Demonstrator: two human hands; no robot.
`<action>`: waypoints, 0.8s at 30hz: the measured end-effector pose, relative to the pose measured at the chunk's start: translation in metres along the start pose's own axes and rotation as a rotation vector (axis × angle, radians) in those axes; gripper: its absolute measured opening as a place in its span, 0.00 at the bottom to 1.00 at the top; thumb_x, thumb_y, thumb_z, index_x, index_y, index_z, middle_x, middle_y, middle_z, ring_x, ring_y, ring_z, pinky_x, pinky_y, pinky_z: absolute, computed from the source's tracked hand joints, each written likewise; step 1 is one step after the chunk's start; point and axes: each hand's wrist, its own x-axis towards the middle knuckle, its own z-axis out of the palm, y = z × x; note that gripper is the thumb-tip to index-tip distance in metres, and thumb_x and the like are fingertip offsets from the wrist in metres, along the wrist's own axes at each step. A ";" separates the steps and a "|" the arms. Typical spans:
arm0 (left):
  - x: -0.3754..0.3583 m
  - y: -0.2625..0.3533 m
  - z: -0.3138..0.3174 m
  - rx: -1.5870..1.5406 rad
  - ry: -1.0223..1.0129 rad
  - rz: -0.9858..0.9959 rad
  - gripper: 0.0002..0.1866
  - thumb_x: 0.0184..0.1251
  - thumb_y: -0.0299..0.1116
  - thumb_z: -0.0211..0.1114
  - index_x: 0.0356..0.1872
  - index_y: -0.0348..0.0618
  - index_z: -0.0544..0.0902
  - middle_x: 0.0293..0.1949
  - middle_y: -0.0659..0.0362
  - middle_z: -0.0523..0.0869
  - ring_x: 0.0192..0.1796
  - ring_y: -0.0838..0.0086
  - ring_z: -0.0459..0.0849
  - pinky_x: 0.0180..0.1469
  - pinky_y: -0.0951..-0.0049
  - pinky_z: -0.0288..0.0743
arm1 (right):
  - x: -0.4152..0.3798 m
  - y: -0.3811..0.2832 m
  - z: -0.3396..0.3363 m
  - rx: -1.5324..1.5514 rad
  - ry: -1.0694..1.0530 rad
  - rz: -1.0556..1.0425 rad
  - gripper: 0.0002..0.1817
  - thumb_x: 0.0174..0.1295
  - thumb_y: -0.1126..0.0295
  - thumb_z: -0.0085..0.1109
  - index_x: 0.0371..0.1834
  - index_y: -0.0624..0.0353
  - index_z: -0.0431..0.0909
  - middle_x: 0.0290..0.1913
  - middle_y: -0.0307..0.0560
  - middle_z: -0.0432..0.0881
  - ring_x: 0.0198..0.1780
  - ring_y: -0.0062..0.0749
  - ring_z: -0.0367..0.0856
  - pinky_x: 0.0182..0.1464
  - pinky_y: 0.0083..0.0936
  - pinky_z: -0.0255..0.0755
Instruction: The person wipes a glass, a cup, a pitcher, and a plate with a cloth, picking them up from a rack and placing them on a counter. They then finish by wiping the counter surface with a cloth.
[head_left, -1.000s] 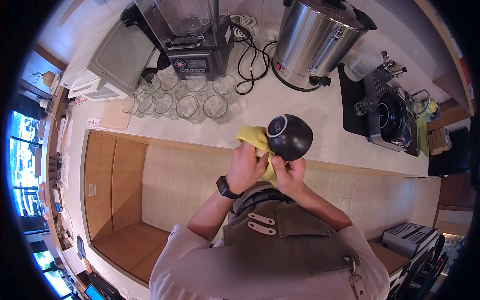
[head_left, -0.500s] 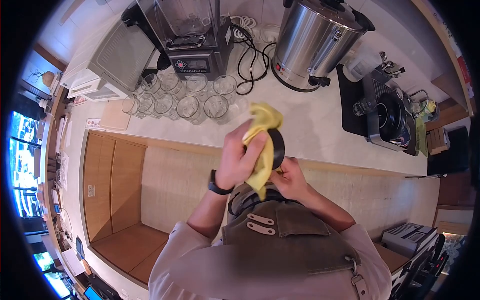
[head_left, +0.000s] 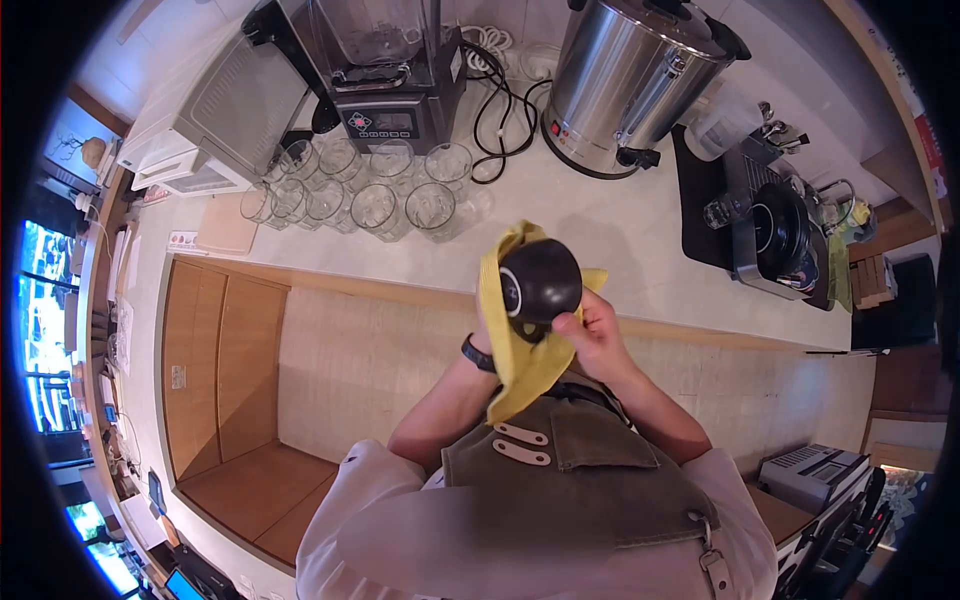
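A black cup (head_left: 548, 280) is tipped on its side above the counter's front edge, its pale-ringed base facing left. Its handle is toward me, where my right hand (head_left: 599, 338) pinches it with the thumb in front. A yellow cloth (head_left: 528, 376) passes behind and under the cup and hangs down toward my apron. Behind the cloth's left side is my left hand (head_left: 482, 336), holding the cloth against the cup; most of its fingers are hidden.
Several clear glasses (head_left: 376, 212) stand on the counter (head_left: 600, 235), near a blender (head_left: 385, 120) and a looped black cord (head_left: 503, 130). A steel urn (head_left: 625, 90) stands at the back. Black dishes (head_left: 775, 225) sit in a rack at right. An open cabinet (head_left: 225, 370) is at lower left.
The cup has turned so its base and side show. The cloth has spread open beneath it, and my left hand has slipped behind the cloth. My right hand is slightly higher.
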 end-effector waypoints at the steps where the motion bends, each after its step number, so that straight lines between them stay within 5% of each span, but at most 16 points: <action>1: -0.004 -0.010 0.002 0.000 0.054 0.048 0.20 0.82 0.42 0.49 0.63 0.39 0.77 0.51 0.56 0.86 0.50 0.68 0.87 0.52 0.67 0.84 | 0.000 0.011 0.001 -0.041 0.053 -0.076 0.22 0.74 0.63 0.62 0.64 0.65 0.74 0.54 0.38 0.82 0.55 0.20 0.76 0.60 0.21 0.69; 3: -0.018 -0.021 0.025 0.099 0.187 0.146 0.21 0.83 0.43 0.47 0.63 0.40 0.76 0.52 0.57 0.85 0.51 0.70 0.85 0.53 0.68 0.83 | 0.004 0.025 0.004 -0.025 0.169 -0.168 0.20 0.75 0.63 0.61 0.63 0.63 0.74 0.54 0.37 0.82 0.52 0.18 0.76 0.57 0.20 0.70; 6: -0.034 -0.022 0.050 1.026 0.258 0.297 0.14 0.82 0.32 0.54 0.60 0.36 0.74 0.50 0.59 0.81 0.50 0.79 0.79 0.52 0.75 0.75 | 0.010 0.031 0.009 0.089 0.304 -0.203 0.17 0.76 0.63 0.59 0.60 0.61 0.74 0.52 0.36 0.81 0.48 0.14 0.77 0.50 0.17 0.72; 7: -0.033 -0.028 0.056 0.868 0.243 0.278 0.14 0.80 0.29 0.56 0.60 0.35 0.73 0.51 0.59 0.81 0.51 0.81 0.78 0.52 0.77 0.74 | 0.013 0.031 0.010 0.139 0.344 -0.199 0.15 0.76 0.64 0.58 0.59 0.60 0.74 0.52 0.35 0.81 0.46 0.13 0.76 0.47 0.15 0.73; 8: -0.028 -0.033 0.062 0.973 0.205 0.605 0.12 0.78 0.30 0.59 0.56 0.35 0.76 0.43 0.59 0.84 0.45 0.81 0.80 0.46 0.76 0.76 | 0.017 0.020 0.018 0.090 0.429 -0.194 0.13 0.76 0.64 0.59 0.56 0.59 0.75 0.47 0.33 0.81 0.42 0.10 0.76 0.41 0.13 0.72; 12: -0.026 -0.006 0.048 1.081 0.310 0.525 0.08 0.70 0.29 0.63 0.44 0.35 0.80 0.25 0.60 0.83 0.28 0.77 0.80 0.33 0.70 0.76 | 0.013 0.023 0.017 0.038 0.409 -0.134 0.14 0.72 0.68 0.64 0.55 0.62 0.76 0.41 0.33 0.84 0.39 0.11 0.76 0.41 0.15 0.74; 15: -0.023 0.008 0.047 1.298 0.244 0.657 0.07 0.68 0.26 0.63 0.42 0.35 0.78 0.26 0.54 0.83 0.27 0.74 0.80 0.32 0.70 0.75 | 0.007 0.025 0.024 -0.185 0.400 -0.206 0.14 0.71 0.68 0.65 0.54 0.63 0.78 0.42 0.36 0.86 0.40 0.12 0.78 0.43 0.16 0.75; 16: -0.027 0.010 0.052 1.407 0.259 0.680 0.08 0.66 0.26 0.64 0.43 0.36 0.77 0.27 0.49 0.84 0.26 0.64 0.84 0.32 0.67 0.76 | 0.006 0.024 0.025 -0.136 0.397 -0.177 0.15 0.71 0.67 0.66 0.55 0.64 0.78 0.42 0.37 0.88 0.42 0.12 0.78 0.44 0.17 0.75; 19: -0.029 0.009 0.044 1.470 0.252 0.681 0.09 0.67 0.26 0.64 0.44 0.37 0.76 0.28 0.48 0.85 0.29 0.55 0.86 0.33 0.64 0.77 | 0.005 0.023 0.024 -0.127 0.387 -0.178 0.16 0.70 0.67 0.67 0.55 0.64 0.78 0.41 0.36 0.87 0.41 0.13 0.78 0.44 0.17 0.75; 24: -0.043 0.012 0.040 1.532 0.246 0.613 0.14 0.74 0.34 0.60 0.52 0.35 0.78 0.34 0.47 0.87 0.34 0.55 0.88 0.38 0.65 0.79 | 0.011 0.010 0.026 0.065 0.404 -0.144 0.14 0.72 0.69 0.64 0.55 0.64 0.78 0.44 0.39 0.87 0.42 0.15 0.80 0.46 0.19 0.76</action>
